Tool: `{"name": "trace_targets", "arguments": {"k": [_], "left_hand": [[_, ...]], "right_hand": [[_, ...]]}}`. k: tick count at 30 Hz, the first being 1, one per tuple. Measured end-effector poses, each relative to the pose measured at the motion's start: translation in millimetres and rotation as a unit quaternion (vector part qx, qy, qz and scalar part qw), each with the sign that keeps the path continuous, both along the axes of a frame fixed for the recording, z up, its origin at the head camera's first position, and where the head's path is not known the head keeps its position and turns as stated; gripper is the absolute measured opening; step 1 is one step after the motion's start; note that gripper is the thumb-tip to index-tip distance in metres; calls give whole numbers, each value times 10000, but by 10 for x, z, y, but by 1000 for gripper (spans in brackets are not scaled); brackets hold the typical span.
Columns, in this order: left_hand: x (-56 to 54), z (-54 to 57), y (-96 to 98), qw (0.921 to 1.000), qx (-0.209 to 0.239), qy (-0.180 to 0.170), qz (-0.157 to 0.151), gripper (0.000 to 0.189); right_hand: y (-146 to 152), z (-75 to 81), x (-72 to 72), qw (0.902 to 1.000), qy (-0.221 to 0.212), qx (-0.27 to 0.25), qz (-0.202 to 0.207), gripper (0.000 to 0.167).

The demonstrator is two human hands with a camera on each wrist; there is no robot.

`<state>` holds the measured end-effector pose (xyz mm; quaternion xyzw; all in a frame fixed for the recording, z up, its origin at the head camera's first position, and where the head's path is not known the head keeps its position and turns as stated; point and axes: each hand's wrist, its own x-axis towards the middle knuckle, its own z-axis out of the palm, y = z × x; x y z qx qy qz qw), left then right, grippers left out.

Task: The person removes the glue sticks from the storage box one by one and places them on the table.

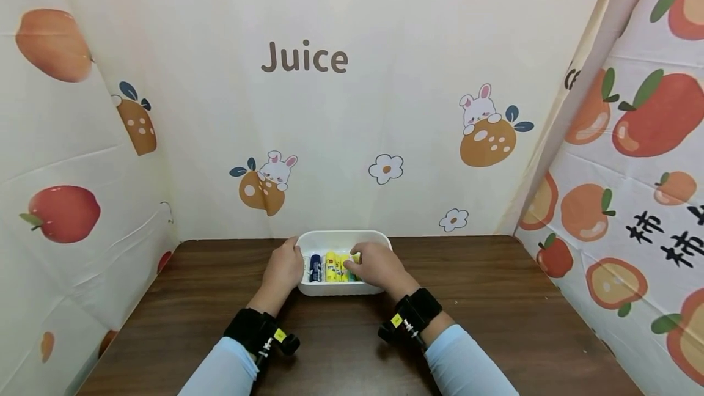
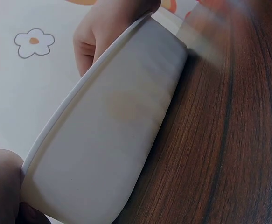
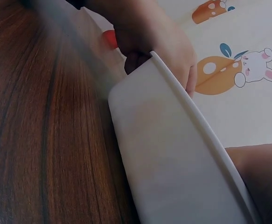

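A white plastic box with rounded corners stands at the back of the table. Inside lie several short yellow tubes with printed labels and a dark blue tube, side by side. My left hand grips the box's left end at the rim; the right wrist view shows that hand with fingers curled at the edge. Over the right end, my right hand reaches into the box, fingers bent down beside the rightmost yellow tubes. Its fingertips are partly hidden, and I cannot tell whether they pinch a tube.
The dark wood table runs back to a pale curtain printed with fruit, rabbits and flowers, close behind the box. More printed cloth hangs along the right side. Black camera straps wrap both wrists.
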<state>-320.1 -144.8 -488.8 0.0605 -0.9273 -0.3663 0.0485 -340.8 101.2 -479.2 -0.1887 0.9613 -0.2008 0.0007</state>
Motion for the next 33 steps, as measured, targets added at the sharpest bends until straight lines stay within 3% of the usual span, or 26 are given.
{"name": "trace_targets", "arguments": {"k": [17,25,33], "left_hand": [[8,16,-3,10000,13,12,-2,51],[15,12,-6,10000,32,9,-2,51],[11,7,-5,10000,34,37,-25,52]], "right_hand": [[-7,10,-1,9999,34,151,12,38],[3,3,-3,10000,-60,-75,15,36],[28,-5,-2,9977,-256,-628,44,32]]}}
